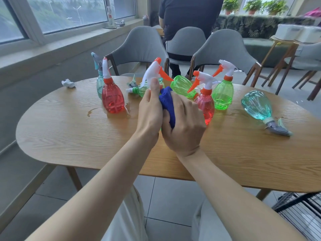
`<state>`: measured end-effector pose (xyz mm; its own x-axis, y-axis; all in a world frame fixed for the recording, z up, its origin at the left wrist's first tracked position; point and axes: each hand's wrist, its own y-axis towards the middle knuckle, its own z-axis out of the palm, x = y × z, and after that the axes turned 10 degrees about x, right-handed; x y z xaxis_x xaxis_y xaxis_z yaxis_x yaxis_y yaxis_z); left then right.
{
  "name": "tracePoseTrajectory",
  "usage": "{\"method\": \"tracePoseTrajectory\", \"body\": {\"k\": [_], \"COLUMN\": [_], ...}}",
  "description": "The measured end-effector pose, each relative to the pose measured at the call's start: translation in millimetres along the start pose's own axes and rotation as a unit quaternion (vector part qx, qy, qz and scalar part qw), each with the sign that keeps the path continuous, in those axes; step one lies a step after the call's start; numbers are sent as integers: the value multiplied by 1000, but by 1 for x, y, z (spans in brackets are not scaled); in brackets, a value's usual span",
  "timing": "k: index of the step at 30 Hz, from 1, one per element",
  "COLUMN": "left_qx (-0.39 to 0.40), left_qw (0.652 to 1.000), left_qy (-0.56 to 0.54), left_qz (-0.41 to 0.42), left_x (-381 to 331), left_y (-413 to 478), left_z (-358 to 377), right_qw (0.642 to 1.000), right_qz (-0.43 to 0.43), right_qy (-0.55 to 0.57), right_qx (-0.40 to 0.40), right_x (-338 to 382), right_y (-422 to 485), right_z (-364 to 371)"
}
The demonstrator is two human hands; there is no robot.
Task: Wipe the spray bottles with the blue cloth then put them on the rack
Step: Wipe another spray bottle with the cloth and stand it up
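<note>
A pale wooden table (pixel 69 136) fills the middle of the frame, with grey chairs (pixel 139 44) along its far edge and a person in a dark shirt (pixel 189 14) standing behind them at upper centre. A black wire rack (pixel 298 211) shows on the floor at lower right. At centre frame, the left hand (pixel 150 110) grips a spray bottle (pixel 152 70) just below its white-and-orange trigger head, thumb upright against it. The right hand (pixel 184 126) curls round the blue cloth (pixel 167 100), pressing it to the bottle, whose body is hidden behind both hands. Behind them stand a red bottle (pixel 112 100) at left, with a teal bottle (pixel 99 84) just behind it, and a second red bottle (pixel 205 105) and a green bottle (pixel 223 93) at right. A tilted green bottle (pixel 182 86) sits above the cloth, and another teal bottle (pixel 257 105) lies on its side at far right. Spilled water (pixel 91 111) marks the wood left of centre. A crumpled tissue (pixel 68 83) sits at the table's far left edge.
</note>
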<state>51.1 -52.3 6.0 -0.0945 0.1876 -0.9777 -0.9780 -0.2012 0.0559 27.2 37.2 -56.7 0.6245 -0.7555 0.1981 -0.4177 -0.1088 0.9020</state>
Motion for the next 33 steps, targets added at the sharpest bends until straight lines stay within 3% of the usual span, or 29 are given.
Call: {"method": "tracePoseTrajectory", "body": {"k": [2,5,7,9,11,13,16,18,22,23,26,28,31,33], "left_qx": [-2,-18,-26,-38,-50,-62,-71,-69,-54,-57,-86,-99,-103,-108], "left_qw": [1000,1000,999,999,998,997,996,997,998,997,995,994,994,993], "left_qy": [9,19,23,29,25,6,-6,7,38,40,32,25,42,48], "left_qz": [15,11,9,4,-17,-38,-46,-42,-20,-15,-24,-34,-19,-1], "left_x": [-4,-7,-8,-9,-7,-4,1,2,-2,-4,-3,0,1,2], "left_y": [-1,1,1,1,4,7,8,5,-1,-3,1,5,2,-1], "left_z": [1,-2,-5,-7,-9,-11,-13,-14,-14,-14,-18,-21,-21,-20], "right_qw": [999,983,950,927,947,970,969,947,819,813,895,929,912,856], "right_qz": [7,45,140,214,174,81,45,103,318,320,179,91,126,227], "right_qy": [33,176,264,277,221,156,130,189,374,380,278,228,262,331], "right_qx": [-16,41,93,132,153,168,204,240,298,303,299,277,288,327], "right_x": [-1,-2,-5,-5,1,6,6,4,-3,-1,9,14,15,13], "right_y": [1,10,17,21,19,13,15,23,45,44,31,26,35,46], "right_z": [-1,-3,-2,-1,-4,-6,-5,-5,-14,-16,-21,-22,-17,-14]}}
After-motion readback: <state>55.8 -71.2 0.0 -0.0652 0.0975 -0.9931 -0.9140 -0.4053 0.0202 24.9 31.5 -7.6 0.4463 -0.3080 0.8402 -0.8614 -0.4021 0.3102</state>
